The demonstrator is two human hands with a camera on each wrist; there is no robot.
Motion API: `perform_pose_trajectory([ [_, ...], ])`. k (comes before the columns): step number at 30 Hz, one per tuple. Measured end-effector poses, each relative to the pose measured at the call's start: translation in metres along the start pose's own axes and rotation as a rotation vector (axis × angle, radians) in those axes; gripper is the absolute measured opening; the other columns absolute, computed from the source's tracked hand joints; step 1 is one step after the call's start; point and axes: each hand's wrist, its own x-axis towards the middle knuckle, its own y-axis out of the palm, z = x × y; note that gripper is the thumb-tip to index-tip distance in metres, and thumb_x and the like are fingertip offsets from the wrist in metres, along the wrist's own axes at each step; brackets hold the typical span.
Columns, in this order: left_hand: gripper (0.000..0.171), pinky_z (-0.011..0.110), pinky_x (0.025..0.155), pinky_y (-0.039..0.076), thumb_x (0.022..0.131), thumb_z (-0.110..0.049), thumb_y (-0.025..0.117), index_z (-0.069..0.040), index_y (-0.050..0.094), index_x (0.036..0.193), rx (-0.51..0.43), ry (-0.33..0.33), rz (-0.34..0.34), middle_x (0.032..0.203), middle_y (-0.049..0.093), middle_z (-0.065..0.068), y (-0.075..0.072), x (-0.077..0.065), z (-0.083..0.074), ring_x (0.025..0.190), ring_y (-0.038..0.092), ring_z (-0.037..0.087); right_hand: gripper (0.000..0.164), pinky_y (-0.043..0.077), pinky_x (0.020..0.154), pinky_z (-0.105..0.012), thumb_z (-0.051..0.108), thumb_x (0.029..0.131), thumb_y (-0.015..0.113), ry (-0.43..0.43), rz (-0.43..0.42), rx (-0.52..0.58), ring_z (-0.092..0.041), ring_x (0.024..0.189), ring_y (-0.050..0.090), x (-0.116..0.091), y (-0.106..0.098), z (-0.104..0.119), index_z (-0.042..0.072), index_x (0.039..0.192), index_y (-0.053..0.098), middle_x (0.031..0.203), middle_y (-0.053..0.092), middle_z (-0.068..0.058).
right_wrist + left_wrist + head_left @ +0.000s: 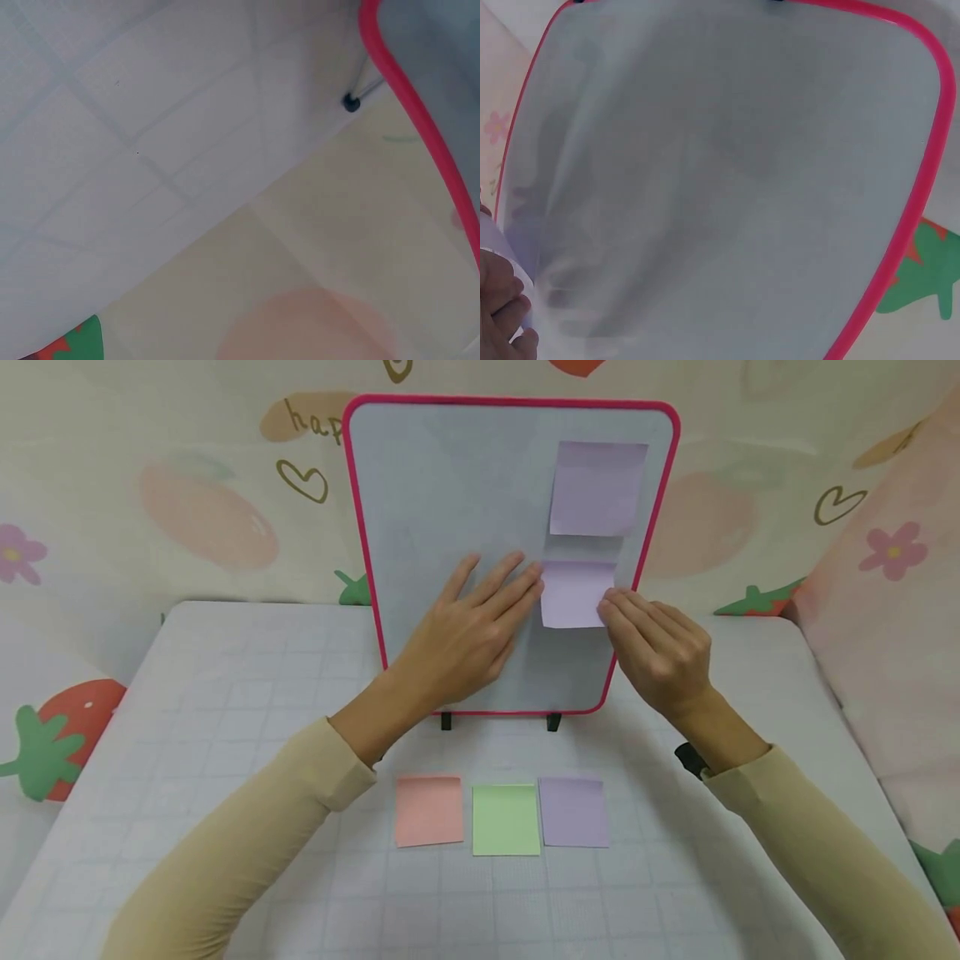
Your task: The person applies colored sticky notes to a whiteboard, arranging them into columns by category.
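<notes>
A light purple sticky note (577,595) stands at the right side of a whiteboard (450,485) with a pink frame. My left hand (468,631) holds its left edge at the fingertips, thumb hidden, the other fingers spread before the board. At the note's lower right side, my right hand (660,647) pinches the edge. Directly above is another purple sticky note (598,489) on the board. In the left wrist view the held note (495,238) looks curved, with fingers beside it. The right wrist view shows neither hand nor note.
On the table (247,693), in front of the board, lie a pink sticky note (429,812), a green one (506,821) and a purple one (574,812). Short black feet (553,722) support the board. Behind it hangs a patterned cloth (210,460).
</notes>
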Motion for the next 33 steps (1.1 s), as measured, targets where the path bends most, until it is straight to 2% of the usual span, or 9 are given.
perform_pose_trajectory([
  [6, 0.051, 0.051, 0.121, 0.010, 0.103, -0.020, 0.042, -0.008, 0.039, 0.153, 0.058, 0.013, 0.058, 0.160, 0.034, 0.004, 0.0017, 0.0039, 0.0022, 0.151, 0.021, 0.021, 0.014, 0.058, 0.072, -0.046, 0.000, 0.087, 0.072, 0.006, 0.009, 0.001, -0.031, 0.091, 0.073, -0.0007, 0.0000, -0.0011, 0.001, 0.100, 0.077, 0.102, 0.075, -0.013],
  [20, 0.053, 0.053, 0.121, 0.010, 0.102, -0.019, 0.042, -0.008, 0.038, 0.153, 0.142, 0.045, 0.077, 0.162, 0.029, 0.003, 0.0054, 0.0065, 0.0037, 0.151, 0.021, 0.021, 0.015, 0.058, 0.074, -0.046, 0.002, 0.087, 0.073, 0.000, 0.031, -0.005, -0.031, 0.093, 0.073, -0.0021, 0.0018, -0.0030, 0.002, 0.102, 0.077, 0.105, 0.075, -0.012],
  [27, 0.053, 0.052, 0.121, 0.007, 0.102, -0.021, 0.043, -0.008, 0.037, 0.153, 0.139, 0.042, 0.087, 0.162, 0.029, 0.004, 0.0057, 0.0077, 0.0052, 0.151, 0.021, 0.022, 0.016, 0.057, 0.080, -0.044, 0.002, 0.085, 0.075, -0.024, 0.029, -0.032, -0.031, 0.095, 0.072, -0.0025, 0.0039, -0.0035, 0.002, 0.101, 0.077, 0.105, 0.075, -0.012],
  [33, 0.053, 0.053, 0.121, 0.007, 0.102, -0.020, 0.042, -0.008, 0.038, 0.153, 0.126, 0.037, 0.079, 0.162, 0.029, 0.004, 0.0059, 0.0080, 0.0053, 0.151, 0.021, 0.022, 0.016, 0.057, 0.080, -0.044, 0.002, 0.085, 0.075, -0.036, 0.024, -0.046, -0.030, 0.095, 0.072, -0.0033, 0.0051, -0.0038, 0.003, 0.100, 0.077, 0.104, 0.075, -0.011],
])
